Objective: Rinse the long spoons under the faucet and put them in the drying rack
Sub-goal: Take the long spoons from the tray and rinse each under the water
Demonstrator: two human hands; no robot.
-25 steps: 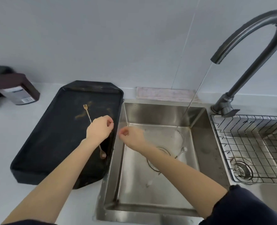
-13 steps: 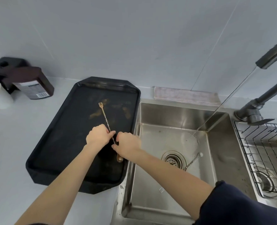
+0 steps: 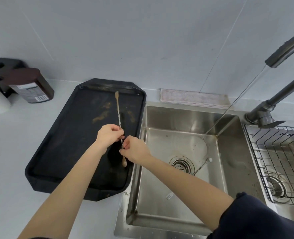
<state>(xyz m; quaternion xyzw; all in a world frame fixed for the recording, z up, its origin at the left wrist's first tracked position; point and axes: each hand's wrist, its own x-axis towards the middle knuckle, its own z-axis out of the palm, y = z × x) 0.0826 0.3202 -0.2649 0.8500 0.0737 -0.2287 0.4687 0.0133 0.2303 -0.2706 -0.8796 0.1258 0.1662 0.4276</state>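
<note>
Over the black tray (image 3: 70, 144), beside the sink (image 3: 229, 152): both hands close together, pinched on one long spoon (image 3: 119, 121). Left hand (image 3: 108, 137) clamped on the twisted stem about mid-length; right hand (image 3: 136, 149) pinching just below it, nearer the bowl end, which hangs low toward the tray's near right corner while the other tip points away toward the far rim. Looks like a handover from left to right, or a two-handed lift, ahead of the rinse. Best done by settling on one firm grip with the right hand before letting go with the left, since a thin twisted stem probably rolls between fingertips. Then across the sink wall and into the thin stream (image 3: 232, 102) slanting down from the faucet (image 3: 286, 47) to the sink floor at the far right. Worth turning the stem under the water so both ends get wet, bowl first, given the brown smears on the tray. Second long spoon (image 3: 202, 166) already lying in the sink by the drain (image 3: 181, 164), bowl toward the splash; likely still to be rinsed. Afterwards, onward right to the wire drying rack (image 3: 274, 163), laid so the narrow stem cannot slip through the gaps.
</note>
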